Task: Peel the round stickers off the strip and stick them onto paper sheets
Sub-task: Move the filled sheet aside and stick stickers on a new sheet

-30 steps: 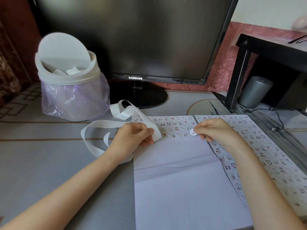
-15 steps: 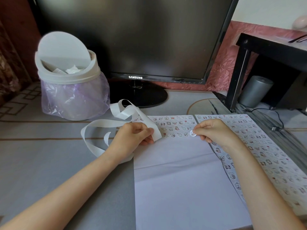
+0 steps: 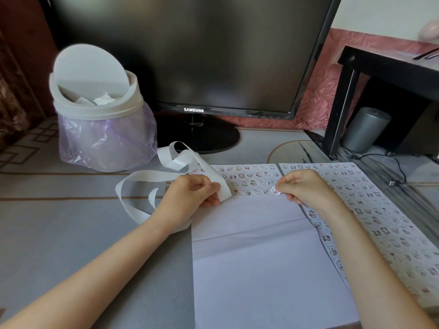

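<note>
Pinching a round sticker between thumb and curled fingers, the right hand is holding it at the right end of the nearest sticker row on the middle sheet. Whether the sticker is touching the paper I cannot tell. The left hand is gripping the white strip between thumb and fingers, with the strip's short end lying over the sheet's left edge. The rest of the strip is looping and curling away to the left and far side across the desk. Several rows of small stickers are filling the far part of the sheet, while its near part is lying bare with a fold line crossing it. A second sheet, just to the right and partly under the right forearm, is carrying stickers all over. A white bin with a tilted swing lid and purple liner is standing at far left, beside a dark monitor on a round stand. A black shelf is standing at far right, with a grey cylinder under it.
</note>
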